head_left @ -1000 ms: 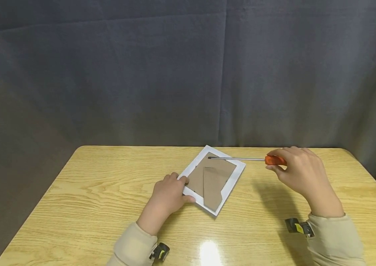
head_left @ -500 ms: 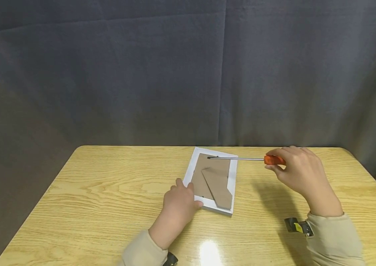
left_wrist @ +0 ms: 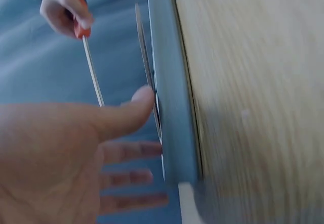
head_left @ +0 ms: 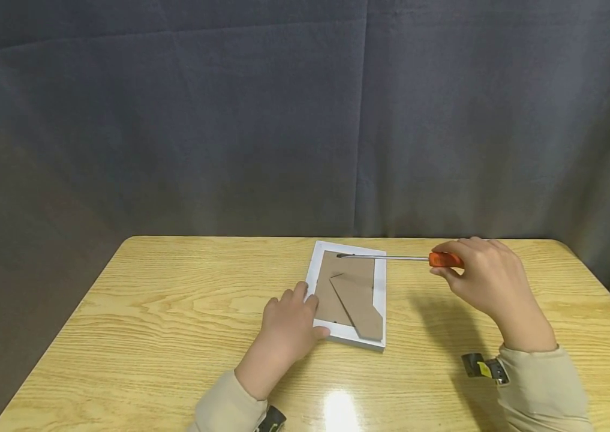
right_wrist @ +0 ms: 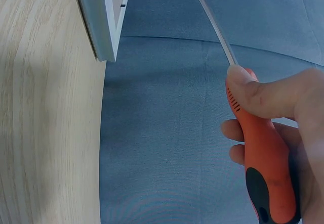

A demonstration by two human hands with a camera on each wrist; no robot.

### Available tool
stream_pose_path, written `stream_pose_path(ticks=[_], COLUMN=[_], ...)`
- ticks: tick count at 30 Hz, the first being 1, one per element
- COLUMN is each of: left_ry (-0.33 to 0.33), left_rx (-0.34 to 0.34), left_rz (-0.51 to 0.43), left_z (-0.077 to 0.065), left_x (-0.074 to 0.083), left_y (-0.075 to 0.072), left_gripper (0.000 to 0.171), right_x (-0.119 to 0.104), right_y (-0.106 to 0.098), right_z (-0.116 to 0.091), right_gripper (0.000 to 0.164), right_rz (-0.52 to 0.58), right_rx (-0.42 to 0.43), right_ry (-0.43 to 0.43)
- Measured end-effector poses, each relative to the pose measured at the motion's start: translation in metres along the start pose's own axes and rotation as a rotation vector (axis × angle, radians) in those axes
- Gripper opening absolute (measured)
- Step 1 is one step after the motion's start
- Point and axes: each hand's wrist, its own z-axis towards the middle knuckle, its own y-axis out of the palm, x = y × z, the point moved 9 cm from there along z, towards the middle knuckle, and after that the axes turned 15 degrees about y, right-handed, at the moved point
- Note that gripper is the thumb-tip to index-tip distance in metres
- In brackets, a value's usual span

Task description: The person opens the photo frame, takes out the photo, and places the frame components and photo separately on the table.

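A white picture frame [head_left: 379, 300] lies back side up on the table, its brown backing board [head_left: 331, 300] and fold-out stand [head_left: 361, 312] showing. My left hand [head_left: 288, 327] touches its near left corner, the thumb at the near edge. In the left wrist view those fingers [left_wrist: 129, 178] are spread and fairly straight beside the frame's side. My right hand [head_left: 490, 276] grips the orange handle of a flathead screwdriver [right_wrist: 268, 158]. The metal shaft [head_left: 391, 258] points left, held level above the far end of the frame, as the left wrist view shows the gap.
The wood-grain table [head_left: 175, 312] extends on both sides of the frame. A dark grey curtain [head_left: 229, 120] hangs just behind its far edge. Small dark tabs [right_wrist: 123, 5] line the frame's inner edge. Both wrists carry black camera mounts [head_left: 485, 368].
The picture frame has turned counterclockwise, so its long sides now run nearly straight away from me. My left hand moved slightly right with it. The right hand and screwdriver have stayed in place.
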Motion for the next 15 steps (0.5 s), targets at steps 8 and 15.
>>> stream_pose_path(ticks=[8,15], left_ry=[0.063,0.054], left_rx=[-0.056,-0.046], left_rz=[-0.150,-0.191], left_z=[0.005,0.005], left_x=[-0.015,-0.021], left_y=[0.015,0.016], left_gripper=[0.078,0.082], right_x=[0.000,0.000], right_y=[-0.001,-0.002], right_z=[0.000,0.000], right_gripper=[0.027,0.026], right_rz=[0.006,0.011], right_rx=[0.012,0.030], right_ry=[-0.013,-0.022])
